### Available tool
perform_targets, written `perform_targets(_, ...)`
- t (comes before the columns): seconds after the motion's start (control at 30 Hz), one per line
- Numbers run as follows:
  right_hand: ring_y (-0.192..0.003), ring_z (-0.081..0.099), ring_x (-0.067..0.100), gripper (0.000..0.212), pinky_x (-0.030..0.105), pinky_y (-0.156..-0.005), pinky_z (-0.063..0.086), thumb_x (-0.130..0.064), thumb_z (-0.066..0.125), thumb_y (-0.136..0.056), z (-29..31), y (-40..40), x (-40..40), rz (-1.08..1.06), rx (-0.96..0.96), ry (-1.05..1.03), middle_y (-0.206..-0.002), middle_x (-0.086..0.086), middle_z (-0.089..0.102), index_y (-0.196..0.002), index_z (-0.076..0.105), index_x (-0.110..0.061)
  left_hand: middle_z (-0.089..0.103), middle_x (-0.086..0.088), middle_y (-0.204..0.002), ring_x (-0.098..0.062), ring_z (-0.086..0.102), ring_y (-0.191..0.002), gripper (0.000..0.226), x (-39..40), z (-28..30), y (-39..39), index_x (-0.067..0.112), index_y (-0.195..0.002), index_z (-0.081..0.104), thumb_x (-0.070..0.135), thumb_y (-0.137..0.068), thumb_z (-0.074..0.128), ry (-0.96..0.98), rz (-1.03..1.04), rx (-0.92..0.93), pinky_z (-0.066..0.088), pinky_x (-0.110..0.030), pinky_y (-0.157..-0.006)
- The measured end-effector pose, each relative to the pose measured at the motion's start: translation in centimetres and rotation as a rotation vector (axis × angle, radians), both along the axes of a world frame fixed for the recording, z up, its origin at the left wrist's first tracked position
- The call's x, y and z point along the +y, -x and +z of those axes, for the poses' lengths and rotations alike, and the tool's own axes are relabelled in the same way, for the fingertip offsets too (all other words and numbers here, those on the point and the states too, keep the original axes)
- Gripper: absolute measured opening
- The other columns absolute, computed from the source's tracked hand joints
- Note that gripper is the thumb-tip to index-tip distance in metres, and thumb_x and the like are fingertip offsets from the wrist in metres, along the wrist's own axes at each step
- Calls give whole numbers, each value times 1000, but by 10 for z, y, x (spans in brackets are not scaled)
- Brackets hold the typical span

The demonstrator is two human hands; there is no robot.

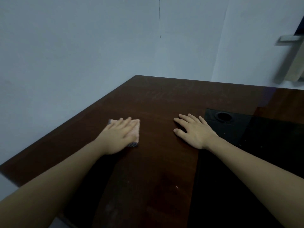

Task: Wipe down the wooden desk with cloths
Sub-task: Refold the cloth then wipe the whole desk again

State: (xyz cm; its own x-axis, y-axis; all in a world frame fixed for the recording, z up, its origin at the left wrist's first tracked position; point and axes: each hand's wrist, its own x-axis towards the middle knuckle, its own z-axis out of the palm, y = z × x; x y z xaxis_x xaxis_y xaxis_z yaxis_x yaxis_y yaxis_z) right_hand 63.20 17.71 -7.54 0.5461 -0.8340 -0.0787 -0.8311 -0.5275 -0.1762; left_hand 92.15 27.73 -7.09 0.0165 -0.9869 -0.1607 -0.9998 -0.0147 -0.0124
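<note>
A round black recess (223, 117) is sunk into a black panel (256, 129) set in the right part of the dark wooden bench (164, 99); whether anything lies in the recess cannot be made out. A pink cloth (135, 129) with a darker striped edge is spread flat on the bench, left of centre, and most of it is covered by the left hand (119, 135), whose fingers (127, 122) are laid straight and flat on it, pressing rather than gripping. The right hand (194, 130) is rested palm down on the bare wood just beside the panel, its fingers (180, 121) spread and extended, with nothing held. The near bench surface is lost in deep shadow between the forearms. A pale wall (82, 46) is seen behind, and a blurred pale fitting (291, 60), cut off by the frame, is seen at the upper right.
</note>
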Motion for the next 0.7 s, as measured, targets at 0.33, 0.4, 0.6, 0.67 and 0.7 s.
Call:
perform_targets(0.33,-157,1,20,63,50,-126,0,-64,22,-103,1,-2,0,-2,29,-12,-170,-9,6,-161,14,-39,-9,6,-170,-22,-7,-156,68,10,2,76,38,-161,-8,66,-102,13,7,10,97,-3,-48,-125)
perform_targets(0.4,-157,1,20,63,50,-126,1,-64,22,-103,2,-1,0,-5,41,-11,-170,-9,6,-161,14,-39,-10,7,-170,-20,-10,-156,69,19,0,95,40,-160,-8,66,-102,16,-2,-69,111,-5,-49,-126)
perform_targets(0.6,-157,2,19,61,48,-126,1,-62,22,-104,0,1,1,-10,13,-5,-170,-9,7,-160,16,-40,-12,10,-169,-15,-13,-155,69,13,-1,93,43,-160,-7,68,-101,19,-8,-77,133,-8,-43,-125)
perform_targets(0.67,-157,3,18,60,48,-126,1,-61,24,-105,0,2,1,-12,-3,-5,-170,-10,8,-160,17,-40,-11,10,-170,-16,-13,-156,69,6,0,93,42,-160,-5,68,-101,20,2,-41,140,-8,-43,-125)
perform_targets(0.7,-157,3,18,58,47,-126,1,-59,24,-105,0,2,1,-14,-14,-7,-170,-10,9,-160,18,-40,-11,10,-170,-17,-12,-156,69,2,0,95,42,-161,-4,67,-101,19,1,-28,140,-8,-43,-125)
